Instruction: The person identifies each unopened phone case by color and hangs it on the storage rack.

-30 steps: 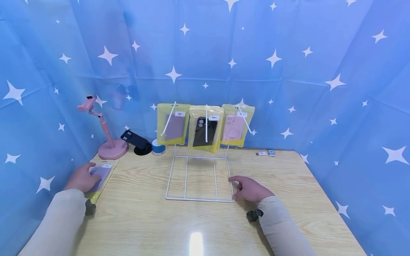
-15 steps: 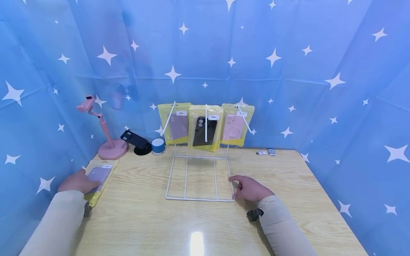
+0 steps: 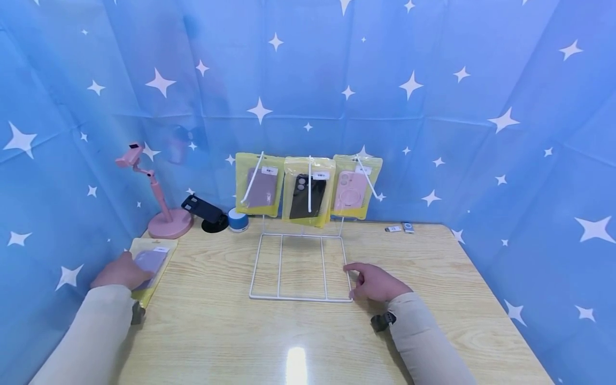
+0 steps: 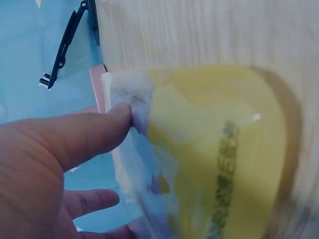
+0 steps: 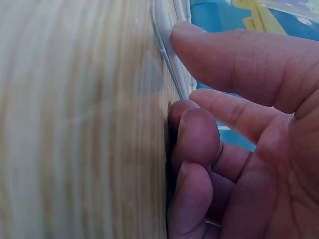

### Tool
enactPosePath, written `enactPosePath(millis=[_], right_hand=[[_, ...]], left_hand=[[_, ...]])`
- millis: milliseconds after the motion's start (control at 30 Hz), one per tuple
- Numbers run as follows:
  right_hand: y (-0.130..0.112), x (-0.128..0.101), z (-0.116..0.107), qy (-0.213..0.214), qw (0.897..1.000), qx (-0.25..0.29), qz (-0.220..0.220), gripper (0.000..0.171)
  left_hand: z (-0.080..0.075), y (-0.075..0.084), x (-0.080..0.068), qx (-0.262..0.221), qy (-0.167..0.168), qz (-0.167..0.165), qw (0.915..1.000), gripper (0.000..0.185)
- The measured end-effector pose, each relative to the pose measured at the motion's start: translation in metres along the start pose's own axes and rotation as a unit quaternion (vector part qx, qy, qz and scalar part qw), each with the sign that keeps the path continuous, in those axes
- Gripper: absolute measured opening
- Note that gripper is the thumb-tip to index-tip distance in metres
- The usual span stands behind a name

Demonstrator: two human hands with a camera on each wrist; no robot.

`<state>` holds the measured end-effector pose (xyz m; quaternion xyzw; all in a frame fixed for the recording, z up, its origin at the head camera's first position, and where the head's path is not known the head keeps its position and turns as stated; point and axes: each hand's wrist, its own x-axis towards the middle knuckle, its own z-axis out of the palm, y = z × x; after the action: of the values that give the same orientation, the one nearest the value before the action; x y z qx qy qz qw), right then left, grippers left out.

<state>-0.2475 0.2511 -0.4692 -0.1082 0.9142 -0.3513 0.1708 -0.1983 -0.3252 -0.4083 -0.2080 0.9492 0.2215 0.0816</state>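
My left hand (image 3: 122, 270) is at the table's left edge and pinches a yellow packet (image 3: 153, 261) with a purple phone case in it. In the left wrist view the thumb (image 4: 99, 129) lies on top of the packet (image 4: 214, 149) and the fingers are under its edge. My right hand (image 3: 372, 282) rests on the table beside the white wire rack (image 3: 300, 297). Its forefinger touches the rack's right rail (image 5: 167, 45) and the other fingers curl against the wood. Three yellow packets hang from the rack's hooks: a purple case (image 3: 260, 184), a black case (image 3: 308, 193), a pink case (image 3: 353, 188).
A pink phone stand (image 3: 166, 222), a black folding stand (image 3: 204, 211) and a small blue-and-white round thing (image 3: 238, 220) sit at the back left. Two small items (image 3: 399, 229) lie at the back right. Blue starred cloth walls in the wooden table (image 3: 433, 278) on three sides.
My left hand has shifted slightly on the packet and now has its near end raised a little. The left hanging packet swayed and settled. My right hand has not moved.
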Motion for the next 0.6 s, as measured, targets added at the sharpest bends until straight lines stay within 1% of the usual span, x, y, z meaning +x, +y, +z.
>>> enactPosePath(millis=[33, 67, 100, 133, 200, 267, 300, 367, 467, 533, 600], right_hand=[[0.0, 0.0, 0.0, 0.0, 1.0, 0.0, 0.0, 0.068], [0.0, 0.0, -0.001, 0.0, 1.0, 0.0, 0.0, 0.068], [-0.001, 0.0, -0.001, 0.0, 1.0, 0.0, 0.0, 0.068], [-0.001, 0.0, -0.001, 0.001, 1.0, 0.0, 0.0, 0.068], [-0.001, 0.0, -0.001, 0.001, 1.0, 0.0, 0.0, 0.069], [-0.001, 0.0, -0.001, 0.001, 1.0, 0.0, 0.0, 0.069], [-0.001, 0.0, 0.0, 0.001, 1.0, 0.0, 0.001, 0.069], [0.0, 0.001, 0.0, 0.001, 1.0, -0.001, 0.001, 0.069], [0.0, 0.001, 0.0, 0.002, 1.0, -0.003, 0.002, 0.069], [0.001, 0.001, 0.0, 0.003, 1.0, -0.005, 0.002, 0.068], [0.001, 0.001, 0.001, 0.003, 1.0, -0.006, 0.001, 0.068]], left_hand=[[-0.003, 0.005, -0.003, -0.005, -0.008, -0.007, 0.9999, 0.096], [-0.002, 0.004, 0.001, -0.006, -0.007, -0.006, 0.9999, 0.099], [0.002, -0.004, 0.014, -0.009, -0.011, -0.009, 0.9999, 0.105], [0.007, -0.012, 0.029, -0.014, -0.007, -0.018, 0.9997, 0.105], [0.017, -0.028, 0.054, -0.031, 0.003, -0.023, 0.9993, 0.109], [0.024, -0.04, 0.071, -0.045, 0.013, -0.018, 0.9987, 0.107], [0.025, -0.043, 0.074, -0.054, 0.016, -0.012, 0.9983, 0.104], [0.024, -0.045, 0.075, -0.074, 0.016, 0.005, 0.9972, 0.095], [0.017, -0.041, 0.065, -0.103, -0.001, 0.024, 0.9944, 0.084], [0.012, -0.038, 0.059, -0.118, -0.013, 0.031, 0.9925, 0.08], [0.008, -0.037, 0.057, -0.119, -0.019, 0.036, 0.9921, 0.08]])
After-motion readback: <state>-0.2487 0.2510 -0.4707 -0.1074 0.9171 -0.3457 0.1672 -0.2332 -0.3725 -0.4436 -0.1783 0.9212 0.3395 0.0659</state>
